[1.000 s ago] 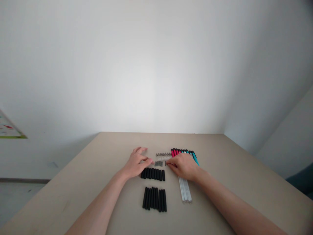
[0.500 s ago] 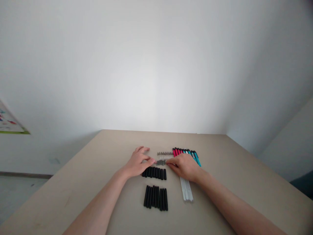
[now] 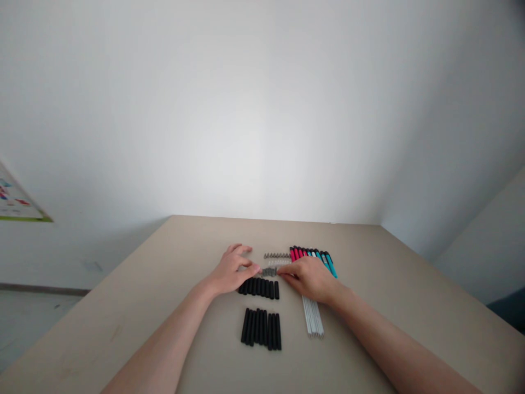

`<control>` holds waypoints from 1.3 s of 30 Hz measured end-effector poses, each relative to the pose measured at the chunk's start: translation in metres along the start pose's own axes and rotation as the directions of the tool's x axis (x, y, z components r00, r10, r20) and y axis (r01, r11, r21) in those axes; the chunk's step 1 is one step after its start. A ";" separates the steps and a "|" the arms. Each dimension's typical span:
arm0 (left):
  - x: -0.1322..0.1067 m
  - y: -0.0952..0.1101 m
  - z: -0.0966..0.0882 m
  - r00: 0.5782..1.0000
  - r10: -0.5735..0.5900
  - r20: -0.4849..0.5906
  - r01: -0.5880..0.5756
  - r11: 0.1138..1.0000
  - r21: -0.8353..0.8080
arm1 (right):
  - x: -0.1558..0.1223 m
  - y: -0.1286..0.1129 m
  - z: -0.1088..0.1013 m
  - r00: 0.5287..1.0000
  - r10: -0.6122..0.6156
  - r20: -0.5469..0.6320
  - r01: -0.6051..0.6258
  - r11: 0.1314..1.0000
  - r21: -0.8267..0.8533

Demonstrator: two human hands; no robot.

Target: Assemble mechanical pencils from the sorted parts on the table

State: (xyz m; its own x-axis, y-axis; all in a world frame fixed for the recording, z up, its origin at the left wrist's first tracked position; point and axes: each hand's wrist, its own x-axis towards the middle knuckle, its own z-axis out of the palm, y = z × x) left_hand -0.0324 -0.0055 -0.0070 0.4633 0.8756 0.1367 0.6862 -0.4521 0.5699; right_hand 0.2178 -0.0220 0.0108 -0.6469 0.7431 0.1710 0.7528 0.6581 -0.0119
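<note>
A short row of small grey metal springs lies on the table between my hands. At its left end is the thumb of my left hand, with the other fingers spread. My right hand reaches the right end with its thumb and forefinger close together; whether anything is between those tips is hidden. Just below the springs runs a row of black tubes, partly behind my left hand. Under my right hand, white pen refills stick out towards me.
Another set of black tubes lies nearer to me. Beyond the springs are small clear pieces and a row of metal tips. Red and teal pen barrels lie at the right. The beige table meets a white wall.
The grey springs sit slightly closer together in their row. Both hands stay almost where they were, and the view has tilted a little.
</note>
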 end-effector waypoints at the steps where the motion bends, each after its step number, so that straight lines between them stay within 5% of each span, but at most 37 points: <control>1: 0.000 0.000 0.000 1.000 0.000 -0.002 0.000 1.000 -0.005 | 0.000 0.000 0.000 1.000 0.001 0.001 -0.001 1.000 0.005; 39: 0.001 -0.003 0.001 1.000 0.022 -0.015 -0.022 1.000 -0.019 | 0.000 -0.001 0.000 1.000 0.012 -0.001 -0.012 0.996 0.092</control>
State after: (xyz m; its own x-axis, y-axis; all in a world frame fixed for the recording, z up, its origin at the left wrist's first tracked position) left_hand -0.0335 -0.0040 -0.0092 0.4694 0.8682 0.1612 0.6654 -0.4678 0.5817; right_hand 0.2169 -0.0229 0.0103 -0.6374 0.7510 0.1722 0.7463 0.6574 -0.1043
